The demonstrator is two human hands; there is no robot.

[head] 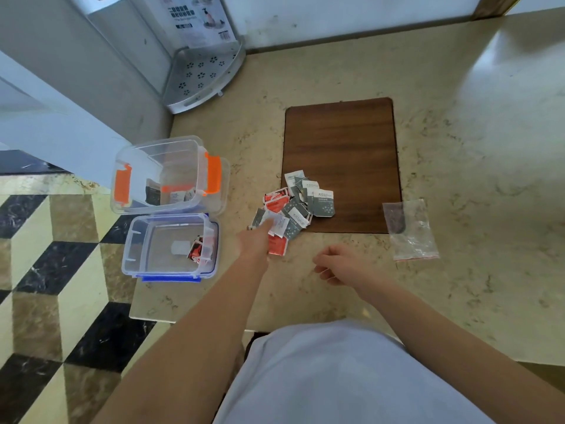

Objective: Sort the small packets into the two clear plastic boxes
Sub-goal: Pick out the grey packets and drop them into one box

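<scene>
A pile of small packets [298, 203], several grey-green, red and white, lies at the near left corner of a brown board. My left hand [256, 240] reaches into the pile's near side and its fingertips pinch a white packet [279, 225]. My right hand [333, 264] rests on the counter to the right, fingers loosely curled, holding nothing. Left of the pile stand two clear boxes. The orange-latched box [159, 142] is farther away and holds a few grey and white packets. The blue-latched box [134, 240] is nearer and holds red packets in its right end.
The brown wooden board [342, 142] lies flat on the beige stone counter [458, 148]. A crumpled empty zip bag [411, 234] lies right of the board. A grey perforated corner rack [201, 75] stands at the back left. The counter's left edge runs just beside the boxes.
</scene>
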